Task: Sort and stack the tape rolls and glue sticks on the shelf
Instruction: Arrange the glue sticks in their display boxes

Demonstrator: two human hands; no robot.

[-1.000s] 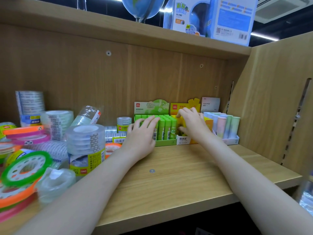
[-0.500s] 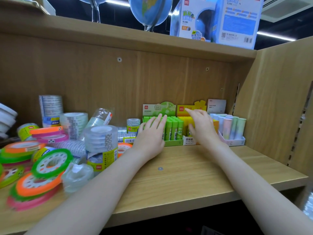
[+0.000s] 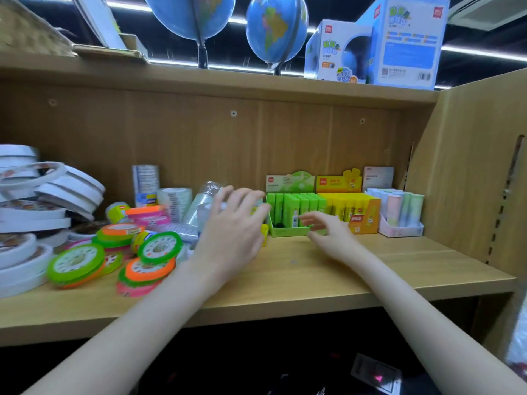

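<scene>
Both hands off the glue boxes; left hand (image 3: pixel 231 223) spread, right hand (image 3: pixel 328 232) loose, empty. Next: grip tape rolls (image 3: pixel 142 252) squarely left of it.

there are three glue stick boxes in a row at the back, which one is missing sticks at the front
The green glue stick box, leftmost of the three. Its front left corner shows a dark gap, while the yellow glue stick box beside it and the pastel glue stick box on the right look full.

Matt light wood-grain shelf (image 3: pixel 328 269); glossy clear plastic tape rolls (image 3: pixel 174 201); printed cardboard glue stick box (image 3: pixel 288 230), smooth finish
</scene>
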